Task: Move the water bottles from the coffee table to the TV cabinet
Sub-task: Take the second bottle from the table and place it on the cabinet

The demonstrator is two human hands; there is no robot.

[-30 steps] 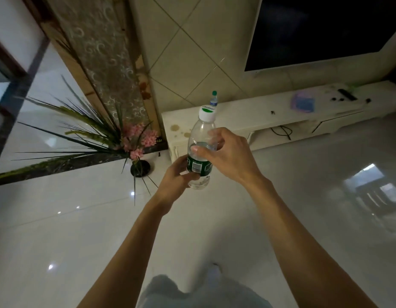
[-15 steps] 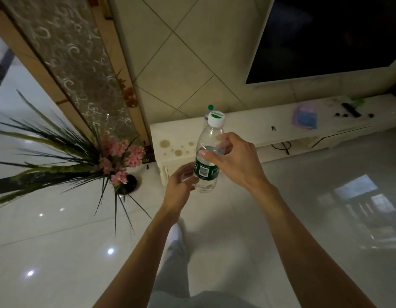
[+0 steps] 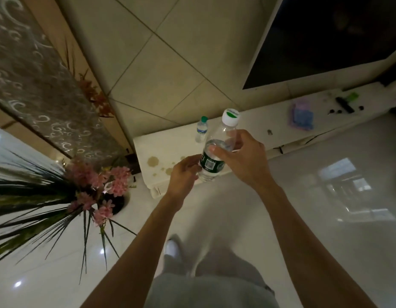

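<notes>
Held water bottle (image 3: 211, 165): clear plastic, dark green label, white cap with a green patch, tilted with the cap leaning up and to the right. It is in the air over the near left end of the TV cabinet (image 3: 168, 145), not touching it. Right hand (image 3: 243, 158) grips the upper body: thumb across the front just above the label, fingers curled round behind the shoulder. Left hand (image 3: 184, 176) holds the lower part, its fingers curled against the label's left edge. A second bottle (image 3: 201, 130) – smaller, green cap, blue-and-white label – stands upright on the cabinet top near the wall, just beyond the held one. Brown stains (image 3: 153, 161) mark the cabinet's left end. A purple-blue cloth (image 3: 301, 117) and a dark remote (image 3: 344, 104) lie well to the right. A pink-flowered plant (image 3: 97, 183) stands on the floor left of the cabinet.
</notes>
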